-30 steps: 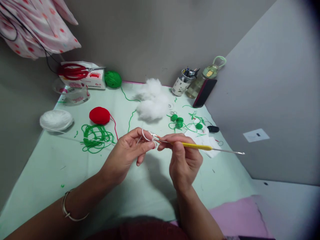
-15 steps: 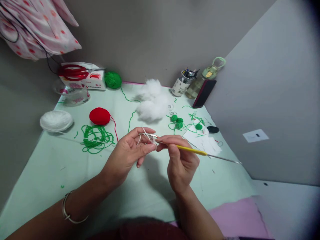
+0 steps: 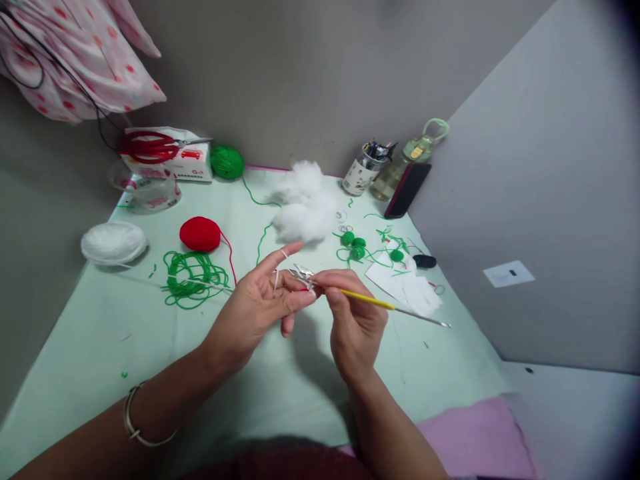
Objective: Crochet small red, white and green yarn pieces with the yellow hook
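Note:
My right hand [image 3: 355, 320] grips a crochet hook [image 3: 367, 299] with a yellow handle, its rear metal end pointing out to the right. My left hand [image 3: 265, 293] pinches a small piece of white crochet work [image 3: 311, 288] between thumb and fingers, with a bit of red showing by the thumb. White yarn loops around the raised left index finger. The hook's front end meets the work at the left fingertips; the exact stitch is too small to make out. From the white yarn ball [image 3: 114, 243] a strand runs over the table to my left hand.
Left are a red yarn ball [image 3: 200, 234] and tangled green yarn [image 3: 195, 280]. Behind stand a green yarn ball [image 3: 227, 163], red scissors [image 3: 150, 147] on a box, white stuffing [image 3: 305, 213], a pen cup [image 3: 361, 172], a bottle [image 3: 393, 175] and a phone [image 3: 407, 191]. Small green crocheted balls [image 3: 357, 247] lie right.
My left index finger has lifted and straightened, carrying the white yarn up. My right hand and the crochet hook have shifted slightly left, toward the work.

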A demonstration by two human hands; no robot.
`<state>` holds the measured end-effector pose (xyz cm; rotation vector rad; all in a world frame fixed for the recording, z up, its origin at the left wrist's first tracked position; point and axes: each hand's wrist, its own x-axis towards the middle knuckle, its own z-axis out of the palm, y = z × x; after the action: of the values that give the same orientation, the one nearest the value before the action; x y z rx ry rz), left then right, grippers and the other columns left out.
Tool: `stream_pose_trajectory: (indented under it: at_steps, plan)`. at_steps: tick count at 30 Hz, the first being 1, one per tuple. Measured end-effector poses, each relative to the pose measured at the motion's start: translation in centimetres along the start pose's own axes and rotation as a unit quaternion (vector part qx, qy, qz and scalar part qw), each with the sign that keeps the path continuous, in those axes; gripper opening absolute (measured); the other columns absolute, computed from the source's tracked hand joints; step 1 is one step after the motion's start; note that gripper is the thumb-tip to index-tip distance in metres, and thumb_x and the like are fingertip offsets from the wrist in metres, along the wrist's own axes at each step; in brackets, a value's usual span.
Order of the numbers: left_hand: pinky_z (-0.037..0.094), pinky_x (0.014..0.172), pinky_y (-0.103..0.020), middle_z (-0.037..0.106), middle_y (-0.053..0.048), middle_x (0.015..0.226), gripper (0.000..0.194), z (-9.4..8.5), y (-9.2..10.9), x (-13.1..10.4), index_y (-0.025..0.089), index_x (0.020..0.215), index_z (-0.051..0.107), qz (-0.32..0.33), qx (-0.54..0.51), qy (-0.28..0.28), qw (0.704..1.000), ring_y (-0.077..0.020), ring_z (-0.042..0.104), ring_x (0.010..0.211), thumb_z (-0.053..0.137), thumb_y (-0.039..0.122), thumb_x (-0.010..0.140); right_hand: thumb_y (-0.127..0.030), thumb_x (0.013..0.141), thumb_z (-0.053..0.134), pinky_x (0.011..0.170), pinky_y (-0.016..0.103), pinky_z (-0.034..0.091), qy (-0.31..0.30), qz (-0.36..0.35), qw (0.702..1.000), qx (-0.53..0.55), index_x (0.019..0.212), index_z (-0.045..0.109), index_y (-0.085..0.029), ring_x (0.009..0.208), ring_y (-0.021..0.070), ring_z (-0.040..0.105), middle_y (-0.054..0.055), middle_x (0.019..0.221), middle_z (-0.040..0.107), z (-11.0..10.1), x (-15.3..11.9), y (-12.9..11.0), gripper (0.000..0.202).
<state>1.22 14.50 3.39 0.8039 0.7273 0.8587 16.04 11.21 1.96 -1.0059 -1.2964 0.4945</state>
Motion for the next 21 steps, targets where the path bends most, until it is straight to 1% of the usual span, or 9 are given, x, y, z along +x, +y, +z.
stream_pose_trajectory:
  at_steps: [4,6,9,12,15,18,21]
  plan:
    - [0.043,0.052,-0.017,0.064,0.009,0.075,0.047,0.2,-0.1,-0.1,0.022,0.127,0.067,-0.016,0.008,-0.026,1.000,-0.0004,0.052,0.044,0.083,0.020,0.083,-0.016,0.097,0.062,0.074,0.035,0.059,0.028,-0.008,0.999,-0.022,0.098,0.078,-0.027,0.081,0.0169,0.070,0.002,0.089,0.076,0.1,0.0,0.1,0.019]
    - [0.043,0.052,-0.017,0.062,0.009,0.073,0.039,0.3,-0.1,-0.2,0.020,0.120,0.069,-0.021,0.004,-0.030,0.999,-0.0003,0.051,0.044,0.083,0.022,0.084,-0.016,0.098,0.062,0.070,0.031,0.058,0.034,0.003,0.999,-0.015,0.098,0.078,-0.026,0.078,0.0152,0.068,0.001,0.088,0.075,0.0,0.1,0.2,0.019]
    - [0.042,0.051,-0.018,0.061,0.010,0.070,0.036,0.3,-0.1,-0.2,0.021,0.119,0.069,-0.026,-0.006,-0.032,0.999,-0.0015,0.051,0.044,0.082,0.023,0.085,-0.019,0.099,0.062,0.067,0.029,0.056,0.024,0.035,0.999,0.007,0.098,0.078,-0.026,0.072,0.0128,0.067,0.000,0.086,0.073,-0.2,0.2,0.3,0.018]
    - [0.043,0.052,-0.018,0.061,0.009,0.072,0.032,0.2,-0.2,-0.1,0.021,0.115,0.069,-0.024,-0.006,-0.023,0.999,-0.0018,0.052,0.046,0.081,0.024,0.086,-0.024,0.100,0.061,0.067,0.029,0.056,0.024,0.085,0.995,0.049,0.097,0.077,-0.025,0.069,0.0115,0.067,0.000,0.089,0.073,-0.5,0.2,0.4,0.016]
    - [0.042,0.053,-0.019,0.061,0.009,0.072,0.023,0.1,-0.2,0.0,0.020,0.105,0.069,-0.018,-0.001,-0.018,1.000,-0.0019,0.051,0.046,0.081,0.025,0.086,-0.028,0.101,0.061,0.068,0.029,0.056,0.036,0.122,0.988,0.091,0.095,0.077,-0.025,0.067,0.0113,0.067,0.000,0.090,0.071,-0.7,0.3,0.4,0.016]
    - [0.039,0.051,-0.018,0.061,0.009,0.069,0.015,0.1,-0.1,0.1,0.019,0.094,0.066,-0.015,0.003,-0.016,1.000,-0.0019,0.051,0.046,0.079,0.024,0.087,-0.029,0.100,0.063,0.067,0.029,0.056,0.060,0.123,0.985,0.107,0.094,0.077,-0.025,0.066,0.0105,0.067,0.000,0.090,0.071,-0.9,0.4,0.2,0.016]
    - [0.037,0.051,-0.018,0.065,0.008,0.070,0.013,0.2,0.0,0.2,0.019,0.092,0.066,-0.012,0.001,-0.012,1.000,-0.0013,0.050,0.045,0.077,0.023,0.088,-0.028,0.100,0.063,0.064,0.028,0.055,0.084,0.106,0.984,0.117,0.093,0.078,-0.025,0.066,0.0105,0.066,0.000,0.091,0.070,-1.2,0.5,-0.1,0.016]
